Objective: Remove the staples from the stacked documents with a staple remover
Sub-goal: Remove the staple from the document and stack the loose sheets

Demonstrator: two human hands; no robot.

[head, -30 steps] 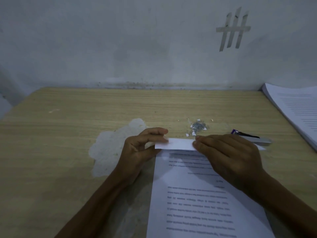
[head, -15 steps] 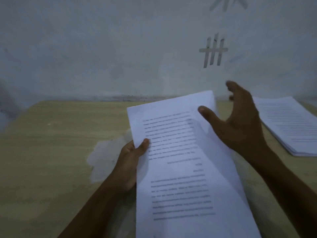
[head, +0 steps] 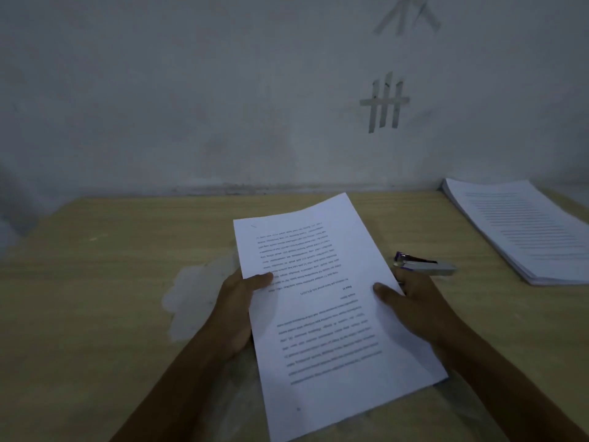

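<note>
Both | left hand, right hand grip document | stack on table

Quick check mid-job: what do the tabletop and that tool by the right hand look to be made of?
Tabletop: looks like wood-grain laminate, matte tan with fine streaks; a pale patch suggests its top layer has peeled. Tool: seems metal, with a dull grey flat body and a purple, probably plastic, end.
</note>
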